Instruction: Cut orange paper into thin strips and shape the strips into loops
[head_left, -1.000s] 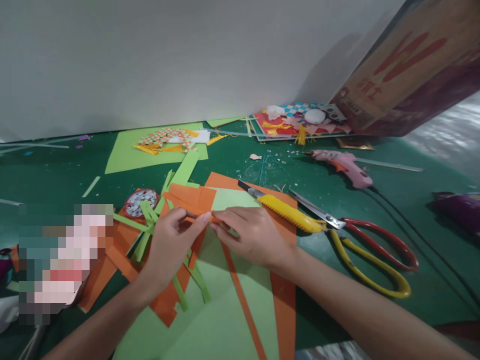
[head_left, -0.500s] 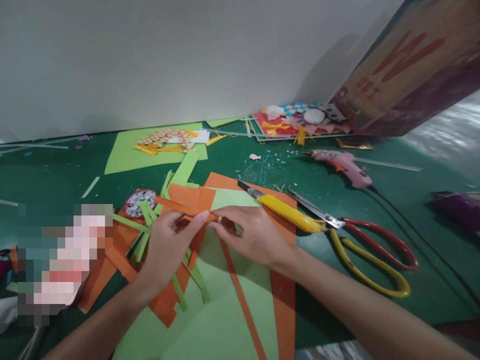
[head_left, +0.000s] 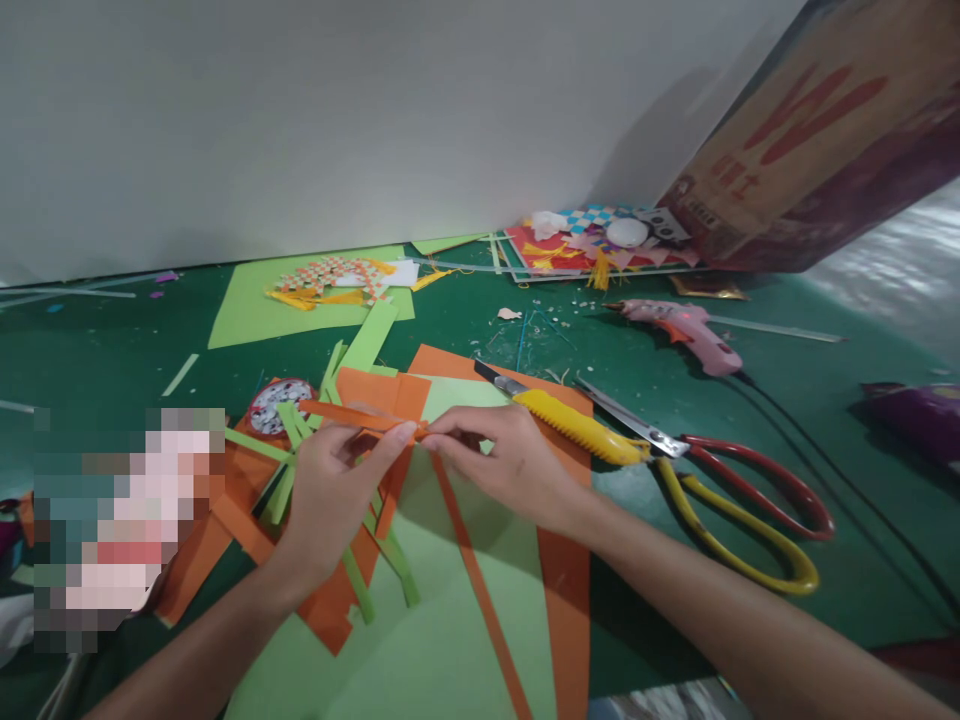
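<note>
An orange paper strip (head_left: 352,416) is pinched between the thumb and fingers of my left hand (head_left: 337,500). At its right end, the fingertips of my right hand (head_left: 499,460) are closed on the same strip, close to my left thumb. Another orange strip (head_left: 480,590) slants down from below my fingers across a light green sheet (head_left: 420,640). Green paper strips (head_left: 397,560) and orange paper pieces (head_left: 337,620) lie under and around my left hand. The sheet rests on larger orange paper (head_left: 566,600).
To the right lie a yellow utility knife (head_left: 577,422), scissors (head_left: 750,500) with red and yellow handles, and a pink glue gun (head_left: 682,328) with a cord. A woven paper craft (head_left: 337,280) sits at the back. A paper bag (head_left: 810,150) stands far right.
My right fingertips have shifted slightly left along the strip, closer to my left thumb. The strip's left end has moved a little left. The tools have stayed in place.
</note>
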